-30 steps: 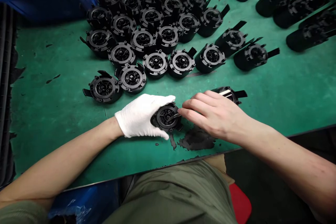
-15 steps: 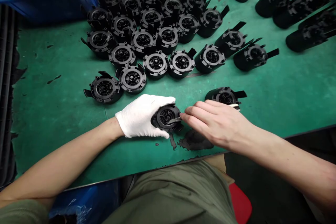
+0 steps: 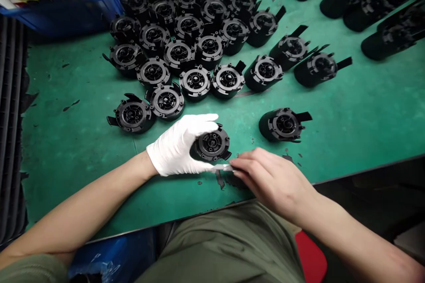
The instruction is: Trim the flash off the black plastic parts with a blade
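Observation:
My left hand (image 3: 179, 146), in a white glove, curves round the left side of a black round plastic housing (image 3: 212, 142) on the green table. Its ribbed, ringed end faces up. My bare right hand (image 3: 268, 177) pinches a thin metal-tipped tool (image 3: 224, 167) at the near side of this housing. The tool's tip lies by the gloved thumb; whether they touch I cannot tell. Most of the tool is hidden in my fingers. Another black housing (image 3: 282, 124) with a protruding tab stands beyond my right hand.
Many similar black housings (image 3: 195, 80) crowd the table's far middle, and taller-looking ones (image 3: 388, 44) stand at the far right. A blue bin (image 3: 66, 17) sits at the back left. The table's near edge (image 3: 159, 226) runs just before my body.
My right hand has drawn the tool off the housing's upper face, toward me. The housing behind it now shows fully. My left hand stays round its housing.

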`<state>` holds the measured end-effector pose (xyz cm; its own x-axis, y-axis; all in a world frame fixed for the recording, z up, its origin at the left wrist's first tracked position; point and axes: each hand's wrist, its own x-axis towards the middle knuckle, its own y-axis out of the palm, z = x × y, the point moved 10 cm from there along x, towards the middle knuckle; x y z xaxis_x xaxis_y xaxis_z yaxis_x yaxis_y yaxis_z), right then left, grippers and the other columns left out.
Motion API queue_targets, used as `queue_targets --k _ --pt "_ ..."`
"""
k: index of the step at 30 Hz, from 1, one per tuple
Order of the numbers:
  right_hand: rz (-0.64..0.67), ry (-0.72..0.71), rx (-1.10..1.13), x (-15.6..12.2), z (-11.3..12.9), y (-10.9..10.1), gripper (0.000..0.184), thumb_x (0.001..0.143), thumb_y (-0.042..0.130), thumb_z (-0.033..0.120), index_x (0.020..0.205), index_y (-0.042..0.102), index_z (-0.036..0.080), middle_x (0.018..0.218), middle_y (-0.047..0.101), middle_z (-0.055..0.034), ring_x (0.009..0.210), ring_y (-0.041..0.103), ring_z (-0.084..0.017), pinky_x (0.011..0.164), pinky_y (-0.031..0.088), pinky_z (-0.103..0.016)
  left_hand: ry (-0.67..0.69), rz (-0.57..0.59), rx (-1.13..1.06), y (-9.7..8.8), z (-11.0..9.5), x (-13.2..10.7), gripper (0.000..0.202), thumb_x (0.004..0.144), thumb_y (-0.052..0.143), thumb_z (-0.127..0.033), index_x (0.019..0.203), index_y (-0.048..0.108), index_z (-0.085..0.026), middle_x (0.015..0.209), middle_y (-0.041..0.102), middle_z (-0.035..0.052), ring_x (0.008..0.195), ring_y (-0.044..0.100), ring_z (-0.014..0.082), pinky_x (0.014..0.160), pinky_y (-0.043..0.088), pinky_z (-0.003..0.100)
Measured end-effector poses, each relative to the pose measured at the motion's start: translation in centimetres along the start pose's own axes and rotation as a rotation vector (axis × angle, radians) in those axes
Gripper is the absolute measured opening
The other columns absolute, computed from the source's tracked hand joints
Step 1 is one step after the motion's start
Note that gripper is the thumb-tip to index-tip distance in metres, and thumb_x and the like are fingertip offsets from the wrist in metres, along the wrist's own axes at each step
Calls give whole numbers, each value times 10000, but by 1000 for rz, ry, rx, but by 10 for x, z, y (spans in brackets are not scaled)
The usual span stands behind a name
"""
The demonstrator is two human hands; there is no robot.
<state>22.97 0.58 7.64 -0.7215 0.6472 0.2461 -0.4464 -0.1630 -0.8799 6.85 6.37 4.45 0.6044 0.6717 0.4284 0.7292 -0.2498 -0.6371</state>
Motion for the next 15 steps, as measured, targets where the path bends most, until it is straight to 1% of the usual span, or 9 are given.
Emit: queue_targets --k 2,3,5,6,8,10,12,15 --pt "-18 10 -26 3 -9 2 166 1073 666 170 1231 647 125 1062 752 -113 900 661 -219 788 534 -357 14 87 0 6 -3 1 852 833 934 -595 1483 527 -225 1576 600 243 1445 632 408 1158 552 584" --pt "-28 12 -60 5 -16 1 178 1069 671 167 1239 644 122 1063 753 -114 899 663 -223 792 531 -364 1 96 5 5 -2 1 782 841 931 -574 1437 569 -219 1534 632 231 1409 651 397 1135 564 574" --pt "-37 -2 -170 11 -26 -4 207 1057 679 149 1258 643 114 1061 758 -117 884 666 -230 792 523 -377 -35 43 19 -2 1 0 630 835 940 -545 1283 657 -205 1333 725 180 1262 706 344 1041 606 512" --pt "-40 -12 -227 13 -29 -7 215 1052 682 142 1262 645 109 1057 760 -120 876 667 -233 794 520 -383 -37 2 39 -6 2 0 571 824 945 -567 1184 690 -204 1208 746 147 1166 720 312 974 620 469" --pt "-53 -13 -276 15 -30 -15 208 1049 685 142 1252 650 108 1050 763 -122 878 676 -237 813 527 -384 -5 -79 118 -14 -2 -1 538 804 927 -667 980 717 -204 970 730 85 963 705 249 819 604 383" --pt "-76 36 -223 13 -29 -22 198 1056 681 152 1247 649 114 1066 765 -120 915 697 -229 841 542 -359 51 -148 192 -20 -9 -3 547 807 887 -711 833 691 -201 805 687 40 804 660 196 708 549 323" --pt "-66 103 -149 9 -28 -20 192 1068 668 166 1255 645 125 1088 767 -109 942 712 -213 848 549 -328 91 -175 214 -24 -15 -4 512 839 871 -678 818 682 -203 707 666 0 679 619 151 637 499 289" --pt "-36 150 -145 6 -29 -12 174 1088 644 192 1254 645 140 1073 770 -88 908 715 -200 805 543 -320 145 -122 131 -24 -21 -6 466 892 843 -658 978 715 -218 640 662 -58 551 584 104 561 446 265"
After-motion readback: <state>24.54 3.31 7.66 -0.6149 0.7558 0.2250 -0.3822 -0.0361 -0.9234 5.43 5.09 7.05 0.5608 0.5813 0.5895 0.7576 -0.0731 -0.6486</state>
